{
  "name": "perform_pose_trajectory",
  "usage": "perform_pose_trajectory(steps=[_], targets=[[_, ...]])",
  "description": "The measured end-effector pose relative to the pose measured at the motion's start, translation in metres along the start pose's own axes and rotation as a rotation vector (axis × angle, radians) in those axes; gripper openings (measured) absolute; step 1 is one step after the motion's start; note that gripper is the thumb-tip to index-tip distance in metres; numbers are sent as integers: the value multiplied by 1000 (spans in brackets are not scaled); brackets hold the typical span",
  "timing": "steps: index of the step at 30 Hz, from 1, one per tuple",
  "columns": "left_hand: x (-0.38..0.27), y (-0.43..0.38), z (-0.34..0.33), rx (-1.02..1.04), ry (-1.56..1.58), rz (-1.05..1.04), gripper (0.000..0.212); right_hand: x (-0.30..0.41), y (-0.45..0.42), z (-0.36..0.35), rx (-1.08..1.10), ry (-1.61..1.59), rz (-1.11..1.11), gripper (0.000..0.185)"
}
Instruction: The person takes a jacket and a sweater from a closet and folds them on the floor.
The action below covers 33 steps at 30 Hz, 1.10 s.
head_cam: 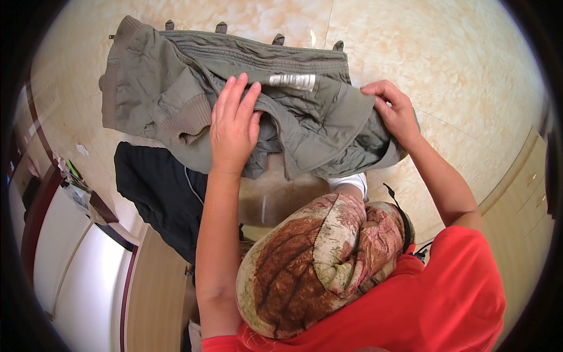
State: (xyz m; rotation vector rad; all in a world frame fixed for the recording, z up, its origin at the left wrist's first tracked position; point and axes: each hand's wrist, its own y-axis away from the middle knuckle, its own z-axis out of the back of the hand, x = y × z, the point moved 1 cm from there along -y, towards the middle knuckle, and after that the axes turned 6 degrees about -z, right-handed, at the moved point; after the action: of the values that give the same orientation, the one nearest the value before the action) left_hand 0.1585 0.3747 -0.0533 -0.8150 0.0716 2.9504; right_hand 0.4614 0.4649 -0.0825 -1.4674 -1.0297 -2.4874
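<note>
A grey-green fabric jacket point(325, 114) with ribbed cuffs and hem lies across the tiled floor in front of my knees. Its collar end is to the right, and a pale printed label shows on the inside. My left hand point(235, 119) rests on the jacket near its middle, fingers spread and pointing away from me, beside a ribbed cuff point(189, 119). At the right end, my right hand point(391, 108) has its thumb and forefinger closed on the edge of the fabric. Folds hide part of the jacket's inside.
A black garment point(160, 180) lies to the left, partly behind my left forearm. My bent legs in patterned trousers point(299, 264) are close in front of me. Light wooden furniture point(154, 295) stands at lower left, and a wooden drawer unit point(519, 198) at the right edge.
</note>
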Motion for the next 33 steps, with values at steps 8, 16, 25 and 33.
perform_pose_trajectory(steps=[8, 16, 25, 33], targets=[[-2, 1, -7, 68, 28, 86, 43, -35, -17, -2, 63, -235, -185, 17], [-13, -5, 5, 84, 45, 113, 37, -31, -18, -4, 69, -280, -179, 16], [-95, -39, 137, 264, 2000, 6, 53, -43, -15, -3, 2, -187, -221, 17], [-150, -41, 131, -252, 2389, -456, 61, -51, -15, 0, 63, -253, -183, 15]])
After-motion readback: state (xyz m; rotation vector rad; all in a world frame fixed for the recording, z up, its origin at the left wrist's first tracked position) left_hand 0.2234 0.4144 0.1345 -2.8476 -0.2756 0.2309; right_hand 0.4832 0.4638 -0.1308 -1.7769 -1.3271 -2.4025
